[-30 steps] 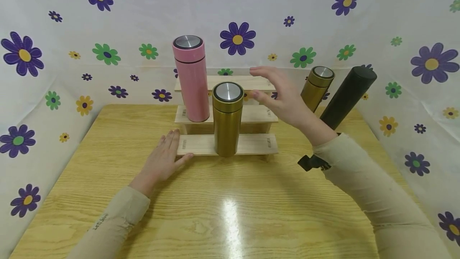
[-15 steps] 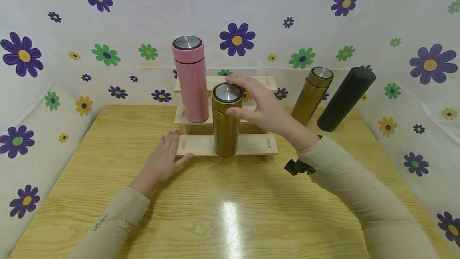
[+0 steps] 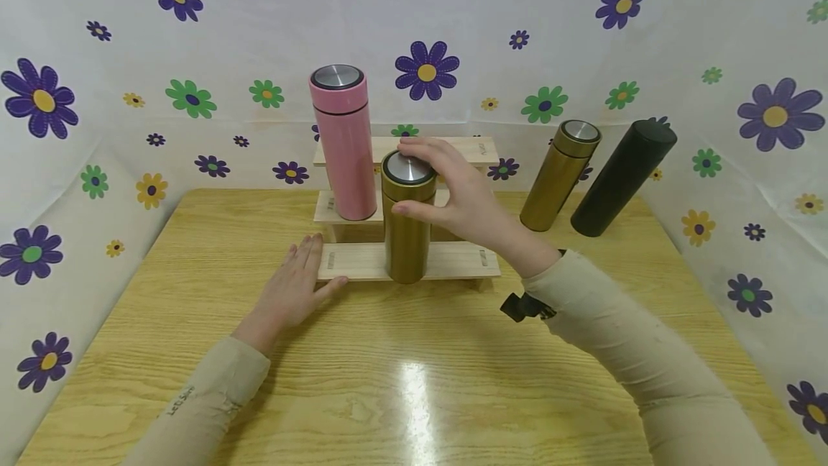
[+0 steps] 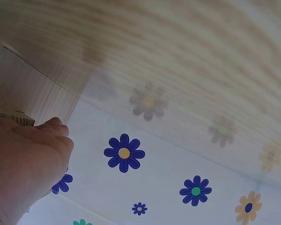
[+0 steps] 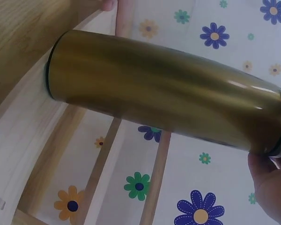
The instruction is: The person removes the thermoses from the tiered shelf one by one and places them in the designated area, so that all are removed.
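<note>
A gold thermos [image 3: 406, 247] with a steel-topped lid stands upright on the lowest step of a three-step wooden stand [image 3: 352, 259]. My right hand [image 3: 475, 203] grips it near the lid, thumb across the front and fingers behind the top. In the right wrist view the gold body [image 5: 164, 93] fills the middle, with the thumb [image 5: 267, 185] at its lid end. My left hand [image 3: 287, 290] lies with fingers straight against the left end of the lowest step. A taller pink thermos [image 3: 346, 164] stands on the middle step, behind and left of the gold one.
On the table [image 3: 291, 394], right of the stand, are a second gold thermos [image 3: 553, 193] and a black cylindrical bottle [image 3: 621, 182], close together. Flower-patterned cloth [image 3: 213, 27] rises behind the table and along both sides.
My right hand has moved left and slightly down, from the air right of the front gold thermos to a grip around its top. My left hand and the bottles have stayed put.
</note>
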### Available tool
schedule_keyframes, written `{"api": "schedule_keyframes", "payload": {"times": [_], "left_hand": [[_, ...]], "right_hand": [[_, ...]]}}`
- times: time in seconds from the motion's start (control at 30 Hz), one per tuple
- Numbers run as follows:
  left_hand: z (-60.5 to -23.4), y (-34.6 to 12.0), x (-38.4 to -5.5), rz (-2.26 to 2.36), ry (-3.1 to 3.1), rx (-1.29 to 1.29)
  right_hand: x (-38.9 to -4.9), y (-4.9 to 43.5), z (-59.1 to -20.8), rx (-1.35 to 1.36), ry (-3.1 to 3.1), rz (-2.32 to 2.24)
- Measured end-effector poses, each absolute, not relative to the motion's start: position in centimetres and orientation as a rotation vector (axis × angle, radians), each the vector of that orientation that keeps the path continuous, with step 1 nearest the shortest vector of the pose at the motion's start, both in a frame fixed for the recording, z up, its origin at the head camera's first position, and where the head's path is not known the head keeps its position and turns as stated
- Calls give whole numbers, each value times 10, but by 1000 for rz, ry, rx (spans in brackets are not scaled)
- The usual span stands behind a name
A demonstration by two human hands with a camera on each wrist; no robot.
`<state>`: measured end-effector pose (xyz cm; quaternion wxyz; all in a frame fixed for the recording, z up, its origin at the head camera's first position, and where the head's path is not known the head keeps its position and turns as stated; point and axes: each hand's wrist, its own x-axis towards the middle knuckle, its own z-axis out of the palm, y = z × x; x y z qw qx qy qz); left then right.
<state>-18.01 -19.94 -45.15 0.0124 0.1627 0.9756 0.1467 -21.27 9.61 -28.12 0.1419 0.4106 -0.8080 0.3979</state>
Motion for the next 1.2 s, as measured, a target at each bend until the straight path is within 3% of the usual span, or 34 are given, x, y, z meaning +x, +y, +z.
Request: {"api": "schedule_keyframes", "payload": {"times": [0.6, 1.2], "left_hand": [[-451, -199, -180, 466, 3070, 514], [-452, -199, -180, 459, 3063, 526]], "right_hand": [[-198, 92, -290, 1124, -2173, 1211], [-184, 136, -281, 915, -2084, 1207]]}}
